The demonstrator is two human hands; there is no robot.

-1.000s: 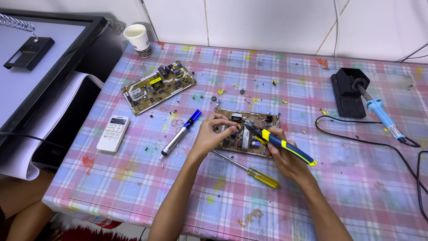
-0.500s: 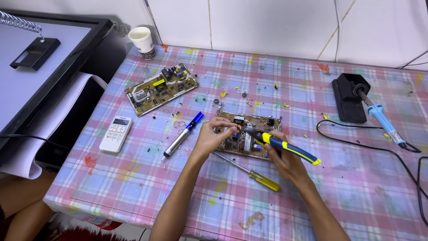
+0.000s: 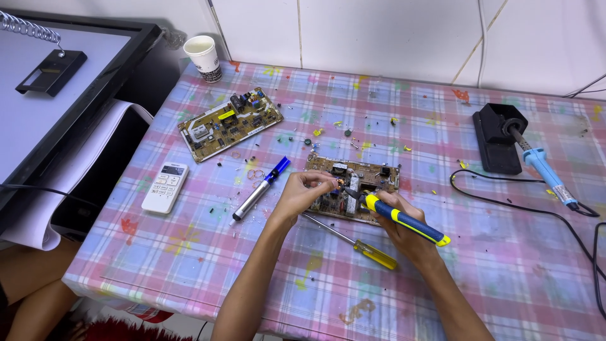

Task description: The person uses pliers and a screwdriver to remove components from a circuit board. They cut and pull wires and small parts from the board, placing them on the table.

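A brown circuit board (image 3: 372, 177) lies on the pink and blue checked tablecloth (image 3: 442, 278). My right hand (image 3: 404, 224) grips pliers with blue and yellow handles (image 3: 404, 218), whose tip sits on the board's middle. My left hand (image 3: 303, 192) pinches at a small part on the board's left side, fingers closed; what they hold is too small to tell. A yellow-handled screwdriver (image 3: 363, 246) lies just in front of the board, between my forearms.
A second circuit board (image 3: 228, 121) lies at the back left, a paper cup (image 3: 204, 57) behind it. A white remote (image 3: 165, 187) and a blue-tipped desoldering pump (image 3: 260, 187) lie left. A blue soldering iron (image 3: 543, 167) rests in a black stand (image 3: 495, 139), cable trailing right.
The view has shifted slightly. Both hands stay on the board, with the pliers tip a little closer to my left fingers.
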